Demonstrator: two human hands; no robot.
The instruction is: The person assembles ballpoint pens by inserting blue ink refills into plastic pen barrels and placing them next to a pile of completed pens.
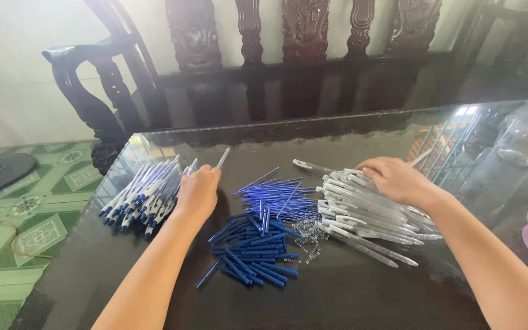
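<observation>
The left hand (198, 190) is gripping a clear pen barrel (222, 159) beside the finished pens (145, 197). The right hand (395, 179) is lying on the white barrel pile (362, 220), fingers curled, possibly pinching one.

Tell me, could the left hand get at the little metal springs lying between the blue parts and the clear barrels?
Probably yes. The left hand sits by the finished pens; the small metal springs lie uncovered on the glass table, with only low blue plastic tubes between.
</observation>
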